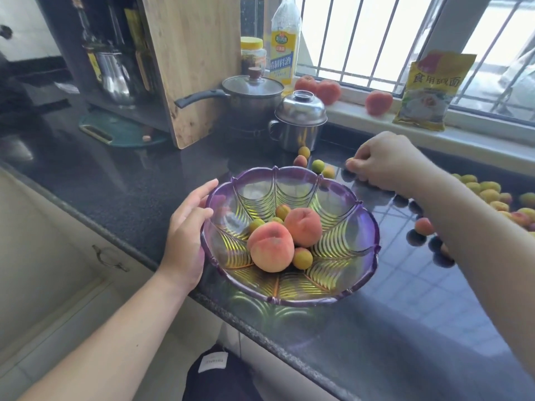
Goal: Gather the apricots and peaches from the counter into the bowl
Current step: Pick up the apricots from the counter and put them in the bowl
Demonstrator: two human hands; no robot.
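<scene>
A: How far is the gathering, starting left of the bowl (344,293)?

B: The left hand (188,235) rests on the bowl's left rim, fingers straight and relaxed. Inside the bowl lie two peaches (270,247), fuzzy and orange-pink, with a few small apricots (302,258), yellow-green.

A: And right of the bowl?

B: Behind its far rim several apricots (318,165) wait on the counter (130,180). The right hand (382,160) pinches one apricot (350,162) there with curled fingers. Further right of the bowl a heap of apricots (489,195) remains, so I judge most work is left.
</scene>
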